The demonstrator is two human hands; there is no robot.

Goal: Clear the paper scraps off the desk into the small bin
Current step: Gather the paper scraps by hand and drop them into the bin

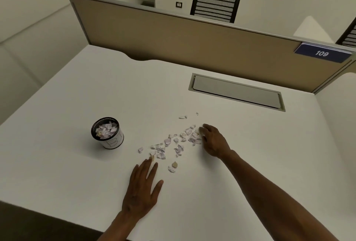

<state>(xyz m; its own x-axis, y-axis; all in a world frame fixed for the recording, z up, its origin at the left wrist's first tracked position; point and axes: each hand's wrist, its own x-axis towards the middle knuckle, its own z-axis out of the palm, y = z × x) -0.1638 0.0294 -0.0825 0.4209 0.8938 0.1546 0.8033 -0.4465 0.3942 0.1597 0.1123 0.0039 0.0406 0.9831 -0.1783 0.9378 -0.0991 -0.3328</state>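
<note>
Several pale lilac paper scraps (173, 143) lie scattered in a band across the middle of the white desk (67, 163). A small round bin (107, 133) with a black rim and white wall stands to their left, with scraps inside it. My left hand (142, 190) lies flat on the desk, palm down, fingers apart, its fingertips touching the near end of the scraps. My right hand (212, 140) rests at the far right end of the band, fingers curled down onto a few scraps; whether it grips any I cannot tell.
A grey cable hatch (237, 92) is set into the desk behind the scraps. A tan partition (173, 36) with a blue "109" tag (322, 53) closes the desk's back edge. A black chair (215, 4) stands beyond it. The desk's front edge runs close to my left forearm.
</note>
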